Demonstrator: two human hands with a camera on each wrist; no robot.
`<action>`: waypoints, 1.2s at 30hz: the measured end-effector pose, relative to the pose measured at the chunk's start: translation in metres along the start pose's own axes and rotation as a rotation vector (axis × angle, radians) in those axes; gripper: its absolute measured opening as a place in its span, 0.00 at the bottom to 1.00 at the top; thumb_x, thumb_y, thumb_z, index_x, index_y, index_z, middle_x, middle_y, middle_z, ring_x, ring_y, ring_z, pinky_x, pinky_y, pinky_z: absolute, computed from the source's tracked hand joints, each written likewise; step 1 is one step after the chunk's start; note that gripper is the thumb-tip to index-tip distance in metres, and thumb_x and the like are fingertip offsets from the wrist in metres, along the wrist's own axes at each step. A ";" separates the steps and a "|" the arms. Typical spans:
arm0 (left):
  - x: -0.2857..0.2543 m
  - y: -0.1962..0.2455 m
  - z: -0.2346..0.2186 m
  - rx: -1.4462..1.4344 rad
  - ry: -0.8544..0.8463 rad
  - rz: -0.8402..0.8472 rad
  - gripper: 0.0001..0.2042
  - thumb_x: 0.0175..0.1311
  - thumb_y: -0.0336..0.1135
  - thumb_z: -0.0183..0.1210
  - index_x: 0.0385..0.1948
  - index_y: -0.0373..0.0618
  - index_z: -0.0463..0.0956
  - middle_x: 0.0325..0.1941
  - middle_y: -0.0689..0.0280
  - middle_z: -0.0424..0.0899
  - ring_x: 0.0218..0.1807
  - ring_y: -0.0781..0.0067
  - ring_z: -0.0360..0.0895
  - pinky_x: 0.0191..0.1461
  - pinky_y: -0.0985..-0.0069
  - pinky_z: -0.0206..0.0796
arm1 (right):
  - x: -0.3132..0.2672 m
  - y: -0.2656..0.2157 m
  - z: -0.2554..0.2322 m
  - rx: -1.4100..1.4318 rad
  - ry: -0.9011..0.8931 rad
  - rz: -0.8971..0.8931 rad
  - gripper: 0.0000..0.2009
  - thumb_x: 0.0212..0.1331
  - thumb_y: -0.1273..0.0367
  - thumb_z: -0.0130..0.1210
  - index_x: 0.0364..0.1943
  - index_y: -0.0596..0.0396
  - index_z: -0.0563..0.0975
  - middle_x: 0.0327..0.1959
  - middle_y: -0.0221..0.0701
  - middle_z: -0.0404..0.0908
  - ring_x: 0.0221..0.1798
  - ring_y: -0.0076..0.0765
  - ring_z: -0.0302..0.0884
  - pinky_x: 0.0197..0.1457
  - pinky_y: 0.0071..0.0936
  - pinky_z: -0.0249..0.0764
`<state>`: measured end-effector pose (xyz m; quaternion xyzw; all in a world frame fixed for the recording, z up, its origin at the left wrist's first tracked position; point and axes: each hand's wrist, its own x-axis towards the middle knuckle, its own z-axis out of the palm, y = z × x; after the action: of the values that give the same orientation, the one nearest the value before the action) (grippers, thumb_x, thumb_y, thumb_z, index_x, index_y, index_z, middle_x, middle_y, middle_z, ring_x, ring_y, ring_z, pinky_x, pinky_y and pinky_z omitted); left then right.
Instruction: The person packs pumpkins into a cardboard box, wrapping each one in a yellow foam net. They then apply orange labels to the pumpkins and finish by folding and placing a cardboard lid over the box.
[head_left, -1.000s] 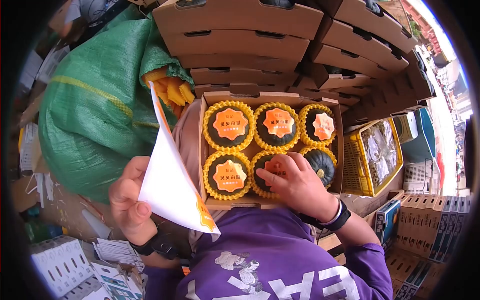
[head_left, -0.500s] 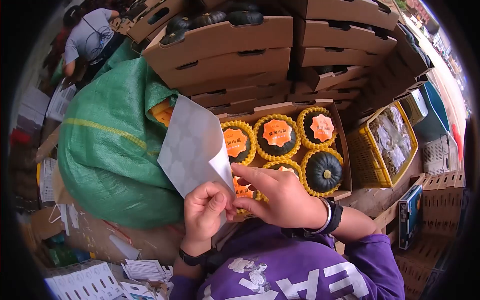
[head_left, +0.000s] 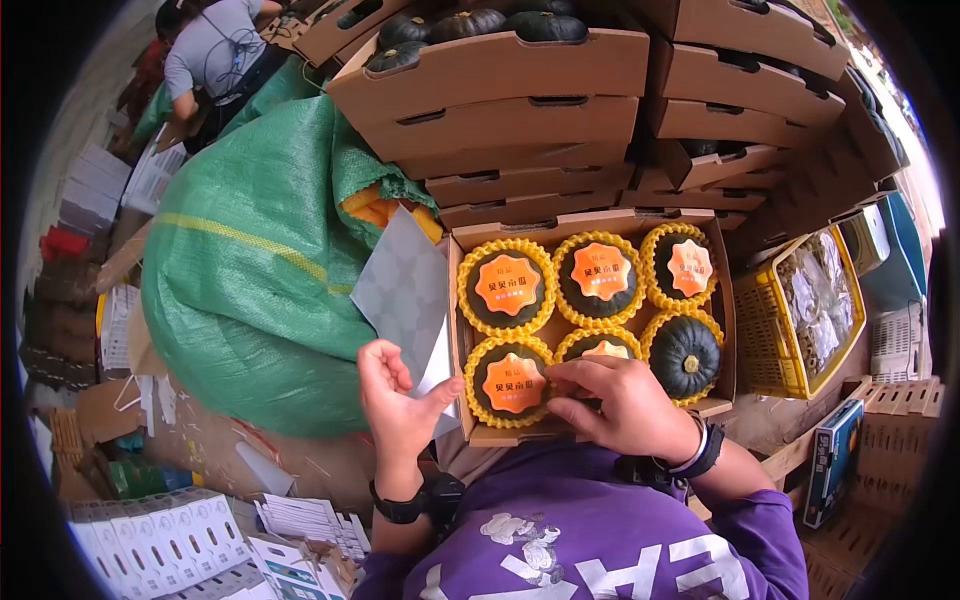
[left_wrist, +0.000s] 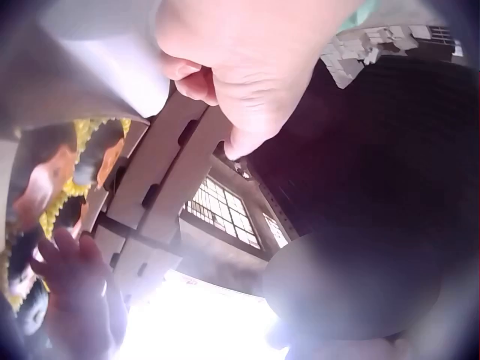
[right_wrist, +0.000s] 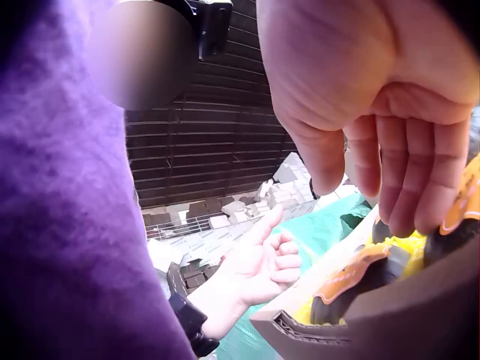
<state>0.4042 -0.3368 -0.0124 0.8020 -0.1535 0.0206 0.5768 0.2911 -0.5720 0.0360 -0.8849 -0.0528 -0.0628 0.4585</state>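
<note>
Currently, a brown carton (head_left: 500, 437) sits before me with six dark green pumpkins (head_left: 685, 355) in two rows of three, each ringed by a yellow foam net (head_left: 508, 327). Orange labels (head_left: 512, 383) show on five; the near right one turns up its bare ribbed top and pale stem. My right hand (head_left: 635, 405) is over the near row, fingers (right_wrist: 397, 172) released and almost straight, tips beside the near middle pumpkin and close to the near left one — contact with either, I cannot tell. My left hand (head_left: 395, 420) is at the carton's near left side, palm turned right, thumb extended, fingers loosely bent and released. Just beyond it, a pale sheet (head_left: 400, 280) lies between the carton and a large green sack (head_left: 240, 260); orange-yellow foam pieces (head_left: 370, 205) show at the sack's mouth.

Surroundings: stacked cartons (head_left: 490, 90) on the far side, more pumpkins visible in the top left one. Right — a yellow crate (head_left: 795, 310) with clear plastic bags in it; near right, a blue box (head_left: 835, 462). Near left, white cartons (head_left: 160, 545). Far left, a person (head_left: 215, 60) in a grey top.
</note>
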 end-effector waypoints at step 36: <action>0.015 0.099 0.079 -0.425 -0.353 0.102 0.20 0.64 0.32 0.60 0.54 0.34 0.64 0.45 0.63 0.74 0.44 0.72 0.73 0.47 0.76 0.68 | 0.001 -0.014 -0.025 0.272 0.499 -0.094 0.23 0.53 0.68 0.65 0.51 0.65 0.74 0.37 0.43 0.83 0.37 0.41 0.84 0.40 0.29 0.80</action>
<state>0.3807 -0.4424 0.0557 0.6454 -0.2927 -0.1229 0.6947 0.2887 -0.5840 0.0621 -0.7691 0.0127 -0.2921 0.5684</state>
